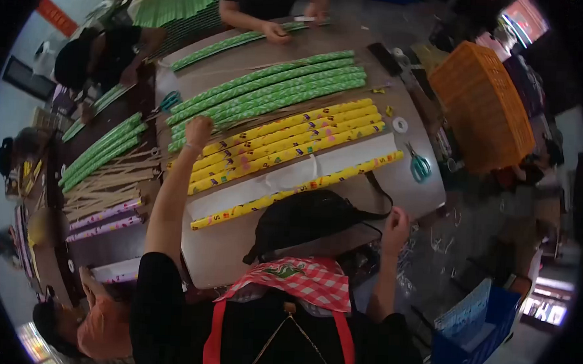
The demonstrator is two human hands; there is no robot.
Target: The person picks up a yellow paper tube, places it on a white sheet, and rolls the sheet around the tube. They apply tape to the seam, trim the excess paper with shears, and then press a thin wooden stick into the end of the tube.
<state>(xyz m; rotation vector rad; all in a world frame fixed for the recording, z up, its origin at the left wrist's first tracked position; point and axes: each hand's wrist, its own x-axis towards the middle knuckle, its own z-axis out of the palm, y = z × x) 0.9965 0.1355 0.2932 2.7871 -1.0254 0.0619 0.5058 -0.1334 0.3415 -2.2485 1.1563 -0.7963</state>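
Note:
My left hand (199,131) is closed in a fist over the left ends of the green patterned rolls (269,87) and yellow patterned rolls (287,139). My right hand (397,224) has its fingers curled inward beside the table's right edge, close to the strap of a black waist bag (309,218). I cannot tell what, if anything, either hand holds. In front of me, a single yellow roll (297,190) lies along a white sheet (239,198), with a white loop (295,175) on the sheet. The bag rests between this roll and my red checked apron (300,281).
Teal scissors (420,167) and a white tape roll (400,125) lie at the table's right. An orange crate (480,105) stands beyond; a blue bin (477,333) is lower right. Across the table, a person's hands (276,33) handle a green roll. Other people work at left.

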